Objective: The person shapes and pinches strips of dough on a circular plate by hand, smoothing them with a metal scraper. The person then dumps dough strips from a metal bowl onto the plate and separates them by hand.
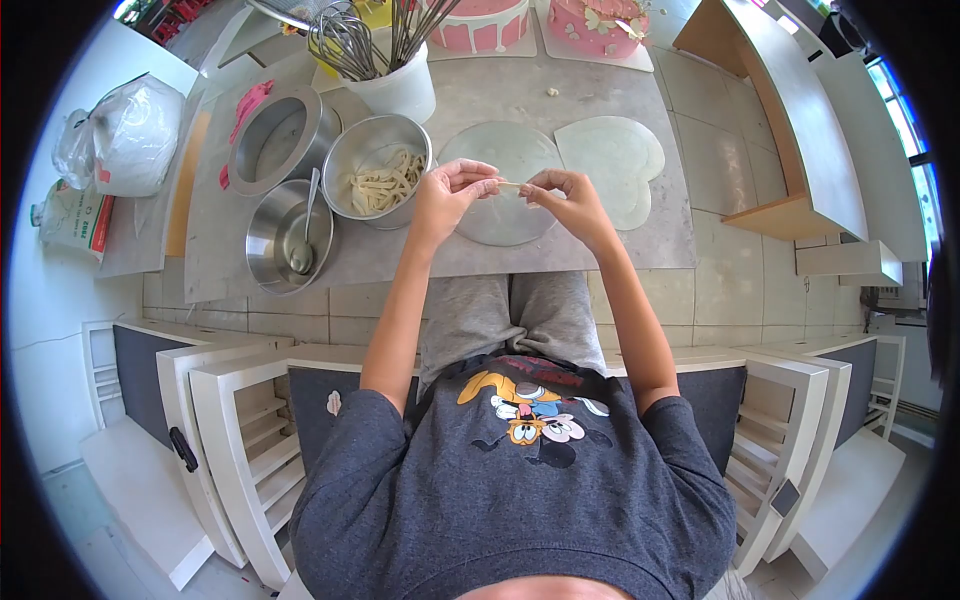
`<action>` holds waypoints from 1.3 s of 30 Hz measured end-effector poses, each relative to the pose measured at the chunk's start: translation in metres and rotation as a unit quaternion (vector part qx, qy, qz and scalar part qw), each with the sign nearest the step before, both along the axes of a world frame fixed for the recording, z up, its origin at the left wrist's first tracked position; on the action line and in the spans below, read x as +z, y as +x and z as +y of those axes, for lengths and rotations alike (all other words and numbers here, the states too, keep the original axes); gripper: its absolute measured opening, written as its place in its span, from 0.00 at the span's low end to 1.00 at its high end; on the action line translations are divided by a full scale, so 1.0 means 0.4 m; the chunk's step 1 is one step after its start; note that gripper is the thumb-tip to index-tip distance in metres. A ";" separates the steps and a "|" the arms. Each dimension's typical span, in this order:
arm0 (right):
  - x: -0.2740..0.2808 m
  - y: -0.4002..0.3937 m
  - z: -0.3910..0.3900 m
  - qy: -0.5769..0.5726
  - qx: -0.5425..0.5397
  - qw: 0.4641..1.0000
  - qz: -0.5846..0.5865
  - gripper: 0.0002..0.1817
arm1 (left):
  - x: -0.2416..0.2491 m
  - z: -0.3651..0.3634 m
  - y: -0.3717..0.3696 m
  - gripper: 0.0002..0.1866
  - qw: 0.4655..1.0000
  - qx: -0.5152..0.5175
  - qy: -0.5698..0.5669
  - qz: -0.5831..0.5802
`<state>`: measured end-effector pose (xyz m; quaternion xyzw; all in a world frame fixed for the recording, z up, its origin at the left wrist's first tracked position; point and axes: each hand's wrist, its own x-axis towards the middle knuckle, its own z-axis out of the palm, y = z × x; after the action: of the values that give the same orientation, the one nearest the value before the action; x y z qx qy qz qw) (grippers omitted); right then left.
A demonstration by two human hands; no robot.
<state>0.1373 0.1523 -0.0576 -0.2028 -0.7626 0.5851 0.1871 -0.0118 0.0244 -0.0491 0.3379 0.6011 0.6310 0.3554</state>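
Note:
Between my two hands a small, thin, pale strip [511,184] is stretched level above a round translucent mat [500,228]. My left hand [461,190] pinches its left end, and my right hand [562,196] pinches its right end. Left of my left hand, a metal bowl [343,150] holds pale dough-like strips [385,184]. A second metal bowl [270,262], in front of it, has a spoon [305,240] leaning inside over a little clear liquid. To the right of the round mat lies a heart-shaped mat [622,165].
A wide metal pan [322,118] stands behind the bowls, near a white tub [408,92] of whisks. Two pink cakes [482,30] [590,32] stand at the table's back. A tiny pale crumb [552,92] lies on the grey table [640,255]. Plastic bags [140,135] are at far left.

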 end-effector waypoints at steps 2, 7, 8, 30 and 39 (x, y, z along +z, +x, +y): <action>0.007 0.000 -0.005 -0.020 -0.004 1.000 -0.012 0.09 | 0.012 -0.004 0.005 0.07 1.000 -0.004 0.001 0.006; 0.002 -0.014 -0.017 -0.007 0.017 1.000 -0.002 0.12 | 0.008 -0.004 0.011 0.07 1.000 -0.007 -0.015 0.023; 0.004 -0.014 -0.018 -0.007 0.017 1.000 -0.002 0.12 | 0.008 -0.004 0.012 0.08 1.000 -0.003 -0.013 0.017; 0.016 0.014 0.004 -0.128 0.051 0.990 0.000 0.15 | 0.030 -0.025 -0.033 0.06 0.994 0.084 0.058 0.045; 0.042 0.030 0.023 -0.130 0.055 0.990 0.004 0.13 | -0.007 0.005 0.021 0.12 0.952 -0.015 0.043 0.304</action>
<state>0.1492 0.1617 -0.0409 -0.1803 -0.6891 0.6898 0.1296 -0.0035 0.0265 -0.0517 0.5376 0.6478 0.5182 0.1509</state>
